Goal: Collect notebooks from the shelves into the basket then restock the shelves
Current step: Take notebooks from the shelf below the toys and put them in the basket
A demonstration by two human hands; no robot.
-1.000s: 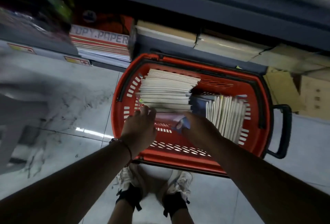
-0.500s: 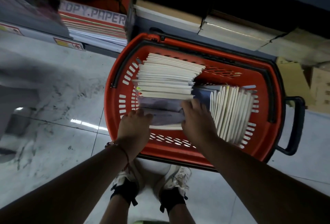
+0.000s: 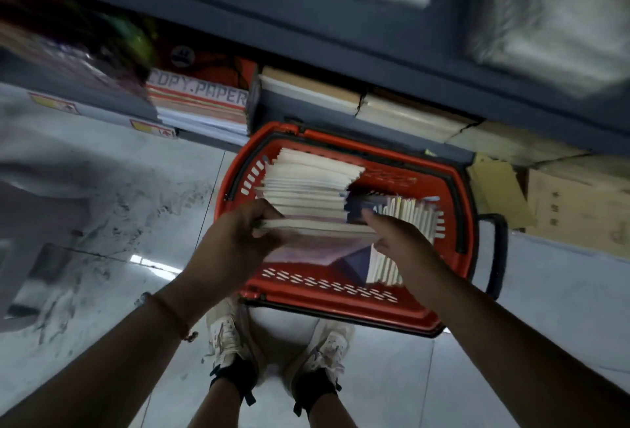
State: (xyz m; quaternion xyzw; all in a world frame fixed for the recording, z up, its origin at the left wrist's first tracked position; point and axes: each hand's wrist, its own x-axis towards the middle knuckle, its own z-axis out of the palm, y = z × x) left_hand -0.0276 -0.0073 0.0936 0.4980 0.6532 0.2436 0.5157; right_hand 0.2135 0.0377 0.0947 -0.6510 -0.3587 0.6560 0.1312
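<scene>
Left hand (image 3: 235, 240) grips one end of a thin notebook bundle (image 3: 317, 228) above the red basket (image 3: 341, 298); right hand (image 3: 399, 243) clasps the other end.

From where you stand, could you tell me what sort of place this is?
Probably a stationery shop aisle: a red shopping basket full of notebooks stands on the floor, beside low shelves holding copy paper reams and price labels.
</scene>
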